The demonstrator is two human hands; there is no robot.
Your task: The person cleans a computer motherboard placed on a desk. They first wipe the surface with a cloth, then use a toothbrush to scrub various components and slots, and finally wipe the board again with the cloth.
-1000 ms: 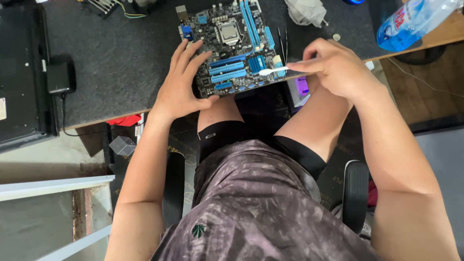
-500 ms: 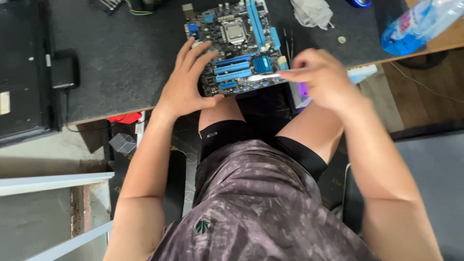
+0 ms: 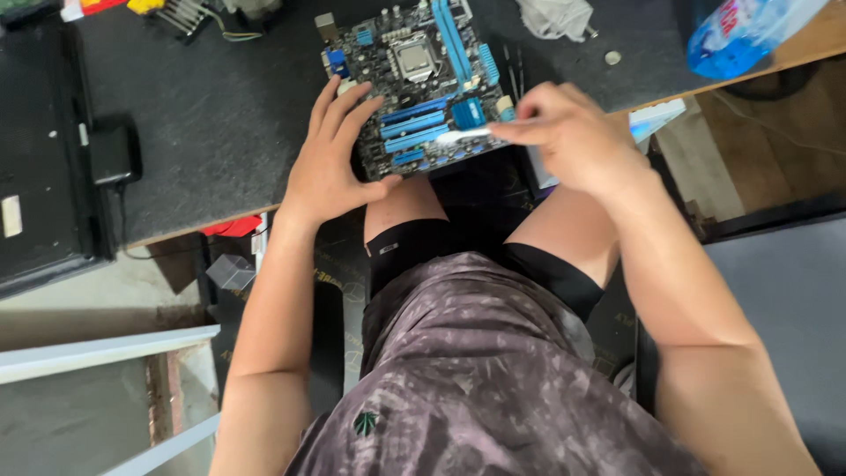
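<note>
A computer circuit board (image 3: 414, 84), dark with blue slots and a square silver chip near its middle, lies flat at the near edge of a dark desk (image 3: 220, 132), just above the person's knees. Its near edge reaches the rim of the desk.

The left hand (image 3: 330, 163) lies flat on the board's left side, fingers spread wide and resting across the board's left edge, the thumb pointing along its near edge. The right hand (image 3: 564, 137) hovers over the board's right near corner, fingers pressed together and pinching a thin white stick (image 3: 467, 135), a brush or swab whose tip is too blurred to tell. The stick points left and its end lies over the blue slots at the board's near side.

Just right of the board lie two thin dark rods (image 3: 514, 66), and past them a crumpled grey cloth (image 3: 555, 18) and a small round coin-like piece (image 3: 613, 58). A clear plastic bottle (image 3: 740, 31) with a blue label lies on its side at the far right. At the far left corner of the desk sit a bundle of wires (image 3: 198, 16) and a black box (image 3: 112, 152) with a cable. A flat black case (image 3: 35, 159) lies well apart at the left
</note>
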